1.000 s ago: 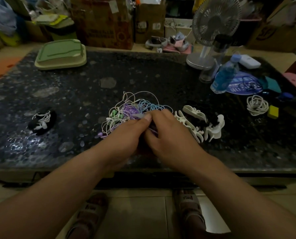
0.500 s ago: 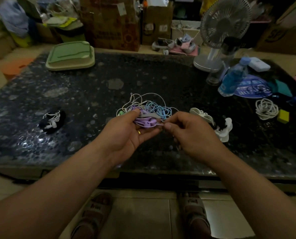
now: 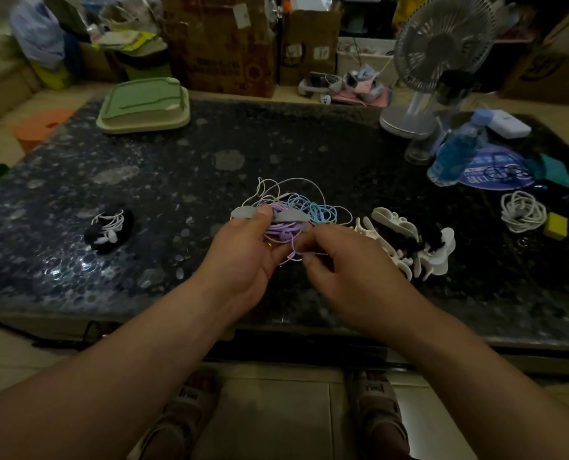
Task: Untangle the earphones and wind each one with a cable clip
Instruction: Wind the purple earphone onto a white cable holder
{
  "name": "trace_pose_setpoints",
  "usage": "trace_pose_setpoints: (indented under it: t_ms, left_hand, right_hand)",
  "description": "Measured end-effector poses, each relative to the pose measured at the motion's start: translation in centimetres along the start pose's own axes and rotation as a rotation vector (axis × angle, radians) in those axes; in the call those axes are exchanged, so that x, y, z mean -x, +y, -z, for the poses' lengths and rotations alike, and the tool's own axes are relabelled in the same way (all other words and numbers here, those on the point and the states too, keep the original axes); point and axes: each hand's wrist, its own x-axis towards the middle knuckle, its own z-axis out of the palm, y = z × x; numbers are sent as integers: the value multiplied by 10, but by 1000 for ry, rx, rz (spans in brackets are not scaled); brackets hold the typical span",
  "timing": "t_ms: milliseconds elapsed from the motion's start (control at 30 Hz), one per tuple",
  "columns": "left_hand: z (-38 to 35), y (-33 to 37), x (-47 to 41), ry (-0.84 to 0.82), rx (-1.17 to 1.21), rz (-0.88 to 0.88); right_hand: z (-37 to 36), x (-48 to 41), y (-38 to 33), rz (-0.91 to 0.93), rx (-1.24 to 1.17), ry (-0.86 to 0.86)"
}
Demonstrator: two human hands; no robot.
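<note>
Nearest the front edge of the table [image 3: 163, 293], the right hand [image 3: 339, 260] pinched a loose run of the purple earphone [image 3: 281, 230] between thumb and forefinger. The left hand [image 3: 243, 250] gripped a grey clip [image 3: 291, 215], thumb on top, with the purple cord bunched against it. The step looked like winding that cord onto the clip. To do it well, the right hand would need to keep the cord lightly taut and lay each turn flat beside the last, while the left thumb pinned the turns already made. Whether the purple cord was fully free was hard to tell.

Just behind the hands lay the tangle [image 3: 309, 200] of white and blue cords, touching the clip, so a slow pull would be wise to avoid dragging a loop along. Spare clips [image 3: 399, 240] were piled just right of the hands, and a black clip [image 3: 108, 227] already wound with a white cord sat well to the left. By the far edge stood a green tray [image 3: 143, 104] and a fan [image 3: 442, 44].
</note>
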Motion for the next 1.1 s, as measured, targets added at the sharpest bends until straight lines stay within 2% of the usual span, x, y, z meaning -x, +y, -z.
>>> trace_pose_setpoints:
  t_ms: [167,333,567,767,833,1100]
  left_hand:
    - [1,-2,1,-35,47,-2]
    - [-2,-5,2,-6,82,27]
    - [-5,-12,11,-64,-34,33]
    - [-6,-19,13,-210,-107,1]
    - [-7,-19,14,-233,-121,-8]
    - [-9,-19,20,-296,-288,-5]
  right_hand:
    - [9,-3,4,20,15,3]
    - [3,-1,1,145,167,-42]
    - [2,0,-7,170,121,-49]
    - [18,-6,-2,-103,-293,133]
    - [26,-8,-2,-122,-325,169]
    - [30,-10,4,-183,-340,138]
